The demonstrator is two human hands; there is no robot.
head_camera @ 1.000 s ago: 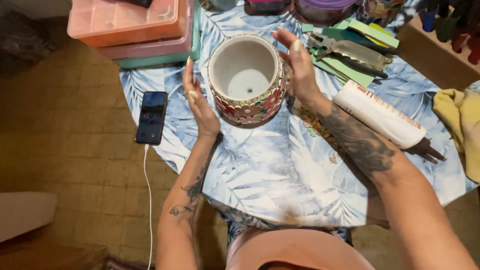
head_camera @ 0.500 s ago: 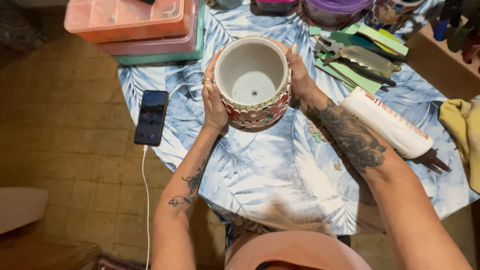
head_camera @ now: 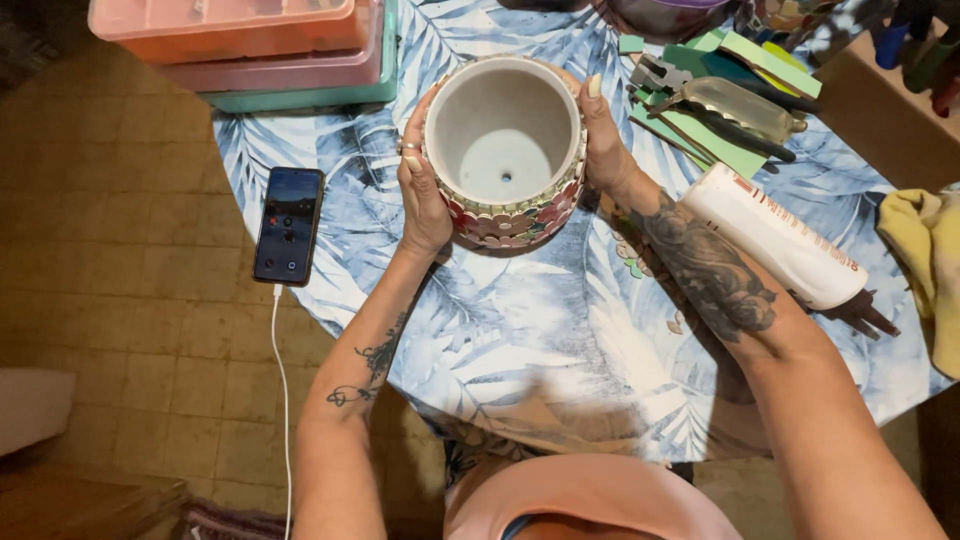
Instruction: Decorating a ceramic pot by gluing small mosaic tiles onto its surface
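1. The left hand (head_camera: 422, 195) presses its palm and curled fingers against the left wall of the pot (head_camera: 505, 150), closed around that side
2. The right hand (head_camera: 607, 140) clasps the opposite wall, thumb laid over the rim, fingers hidden behind the pot
3. The pot sits between both palms above the leaf-print cloth (head_camera: 560, 330); its mouth faces up, showing a pale inside with a small hole in the base, and mosaic pieces cover its outer wall
4. Whether its base touches the cloth cannot be told
5. Well left of the left hand lies a phone (head_camera: 289, 225) with a white cable (head_camera: 279, 400) running down from it
6. Beyond the left hand stand stacked boxes (head_camera: 270, 50)
7. Just right of the right hand lie pliers (head_camera: 735, 108) on green sheets (head_camera: 720, 150)
8. Near the right forearm lies a white tube (head_camera: 775, 235), and further right a yellow rag (head_camera: 925, 250)
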